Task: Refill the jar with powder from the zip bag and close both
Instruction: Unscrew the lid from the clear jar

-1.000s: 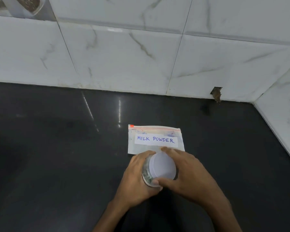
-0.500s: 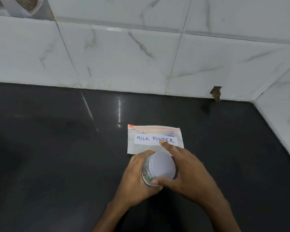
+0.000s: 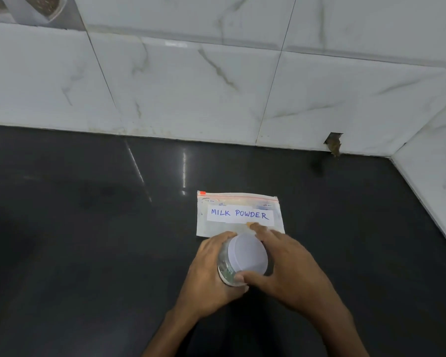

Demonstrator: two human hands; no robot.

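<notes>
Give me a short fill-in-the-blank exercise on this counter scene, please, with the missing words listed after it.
1. The handwritten label on the zip bag reads MILK ____.
2. The jar is covered by a white ____.
3. The left hand wraps the jar's side while the ____ hand grips its top.
4. The bag lies flat on a ____ counter, between the jar and the tiled wall.

Missing words: POWDER; lid; right; black

2 hands point(image 3: 245, 282) around lidded jar point(image 3: 242, 258)
</notes>
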